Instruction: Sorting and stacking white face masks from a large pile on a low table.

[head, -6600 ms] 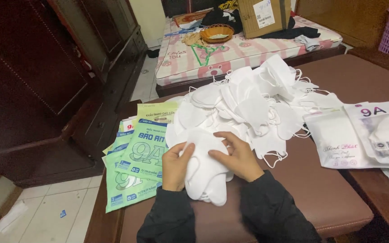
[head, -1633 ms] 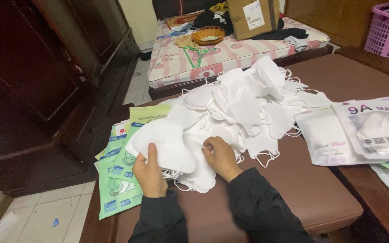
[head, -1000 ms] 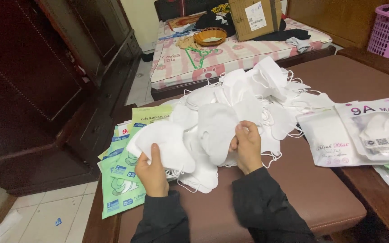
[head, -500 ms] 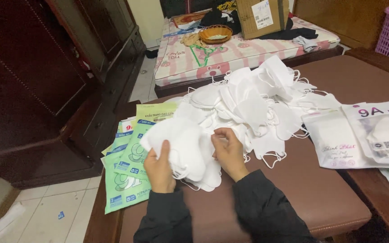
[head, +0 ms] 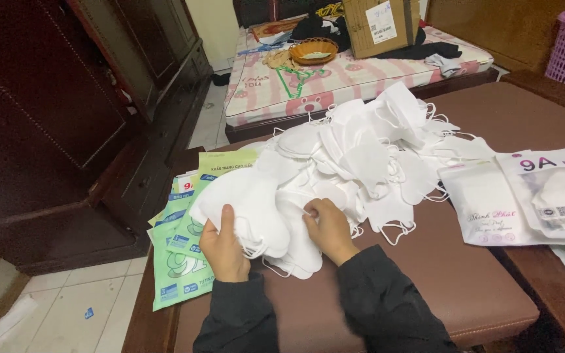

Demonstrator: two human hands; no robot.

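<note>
**Loose straps and a slack stack: where the handling is being put at risk**

A small stack of white masks point(head: 246, 212) is being held at the near edge of the brown cushion point(head: 426, 274) by the left hand point(head: 222, 247), whose fingers are curled around the stack with the thumb pressed on top. The right hand point(head: 329, 229) is being kept partly closed, its fingertips pinching the edge of one mask at the foot of the big pile of masks point(head: 361, 153).

Elastic ear loops are being left trailing from pile and stack alike. A neighbouring mask is likely being snagged whenever one is lifted, judging by the tangle. The held stack is being gripped at one end only, so layers could be fanned out and dropped onto the green packets point(head: 181, 261) lying just beside it, or to the tiled floor point(head: 67, 314).
</note>
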